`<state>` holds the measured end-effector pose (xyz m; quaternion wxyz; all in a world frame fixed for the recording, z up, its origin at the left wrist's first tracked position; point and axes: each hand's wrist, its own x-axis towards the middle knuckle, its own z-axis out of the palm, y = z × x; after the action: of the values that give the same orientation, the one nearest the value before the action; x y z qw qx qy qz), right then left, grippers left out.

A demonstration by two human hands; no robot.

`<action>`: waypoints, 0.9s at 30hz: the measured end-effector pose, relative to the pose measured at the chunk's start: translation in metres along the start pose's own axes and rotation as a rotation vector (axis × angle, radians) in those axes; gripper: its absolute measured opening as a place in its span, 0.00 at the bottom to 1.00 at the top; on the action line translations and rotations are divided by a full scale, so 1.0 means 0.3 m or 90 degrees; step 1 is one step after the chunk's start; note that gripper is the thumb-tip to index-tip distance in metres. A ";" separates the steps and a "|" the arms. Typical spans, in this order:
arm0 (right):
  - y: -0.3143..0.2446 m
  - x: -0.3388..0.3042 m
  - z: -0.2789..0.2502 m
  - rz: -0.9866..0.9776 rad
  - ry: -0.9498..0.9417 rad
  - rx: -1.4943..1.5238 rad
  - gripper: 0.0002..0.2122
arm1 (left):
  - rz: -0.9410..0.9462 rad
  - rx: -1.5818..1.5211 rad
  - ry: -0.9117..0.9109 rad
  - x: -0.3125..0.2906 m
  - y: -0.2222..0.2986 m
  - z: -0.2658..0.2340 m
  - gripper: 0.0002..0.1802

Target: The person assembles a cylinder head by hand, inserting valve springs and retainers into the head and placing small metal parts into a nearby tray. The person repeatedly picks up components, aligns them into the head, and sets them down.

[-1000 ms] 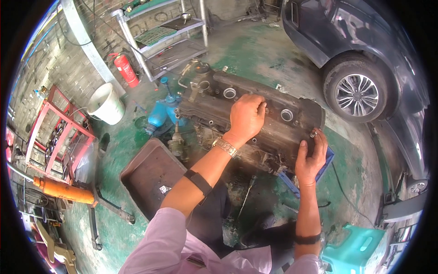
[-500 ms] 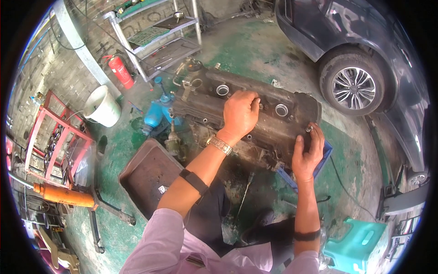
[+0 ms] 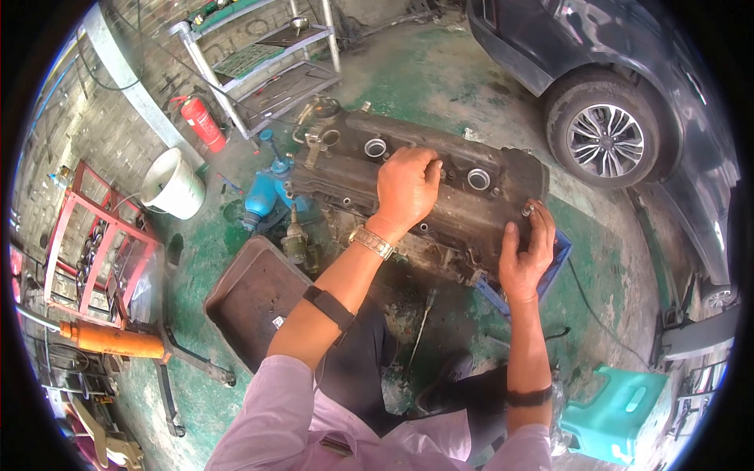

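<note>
A grimy brown engine valve cover (image 3: 463, 208) with round silver-rimmed holes sits atop an engine before me. My left hand (image 3: 408, 184) lies over its middle, fingers curled and thumb pressed against them; whatever they pinch is hidden. At the right end of the cover, my right hand (image 3: 526, 263) has its fingertips against a small silver bolt (image 3: 528, 210). The thumb of that hand stands apart from the fingers, near the cover's edge. One silver-rimmed hole (image 3: 478, 179) shows between my two hands, and another (image 3: 375, 147) lies left of my left hand.
A blue crate-like frame (image 3: 561, 263) shows at the engine's right end. A brown tray (image 3: 236, 294) lies left of my legs; a blue bottle jack (image 3: 261, 200), white bucket (image 3: 174, 188) and red extinguisher (image 3: 202, 125) stand beyond. A teal stool (image 3: 616, 412) and dark car (image 3: 542, 47) are rightward.
The view has shifted slightly, so the engine and my hands sit a little higher and further left in the picture. Both hands keep nearly the same places on the valve cover.
</note>
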<state>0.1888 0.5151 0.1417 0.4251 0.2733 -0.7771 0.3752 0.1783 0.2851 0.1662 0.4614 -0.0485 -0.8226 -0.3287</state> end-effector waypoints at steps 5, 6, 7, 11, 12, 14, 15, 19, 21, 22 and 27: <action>0.006 -0.002 0.004 -0.007 0.012 -0.017 0.18 | 0.018 0.019 -0.062 0.008 0.005 -0.017 0.11; 0.008 -0.004 0.005 -0.005 0.013 -0.023 0.18 | 0.017 0.034 -0.091 0.008 0.004 -0.022 0.13; 0.008 -0.006 0.006 -0.001 0.008 -0.025 0.17 | 0.024 0.033 -0.090 0.009 0.004 -0.024 0.14; 0.013 -0.011 0.009 -0.004 0.008 -0.017 0.16 | -0.022 0.042 -0.112 0.006 0.007 -0.021 0.18; 0.015 -0.010 0.010 0.002 0.005 -0.025 0.16 | -0.032 0.038 -0.106 0.007 0.007 -0.020 0.18; 0.018 -0.009 0.011 0.012 0.004 -0.022 0.16 | -0.025 0.059 -0.087 0.007 0.011 -0.014 0.17; 0.021 -0.009 0.012 0.012 0.002 -0.025 0.17 | -0.014 0.070 -0.073 0.013 0.010 -0.010 0.17; 0.036 -0.018 0.009 0.012 -0.009 -0.041 0.17 | -0.006 0.063 -0.070 0.018 0.004 0.005 0.16; 0.047 -0.026 0.011 0.041 -0.007 -0.016 0.17 | 0.002 0.039 -0.051 0.016 0.001 0.008 0.16; 0.055 -0.030 0.013 0.053 -0.006 -0.021 0.17 | 0.011 0.047 -0.056 0.015 0.000 0.008 0.15; 0.104 -0.045 0.017 0.085 0.014 -0.049 0.19 | -0.022 0.125 -0.118 0.014 0.017 0.019 0.13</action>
<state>0.1699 0.5302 0.1172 0.4178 0.2004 -0.8028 0.3752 0.1737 0.2915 0.1700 0.3801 -0.0190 -0.8907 -0.2486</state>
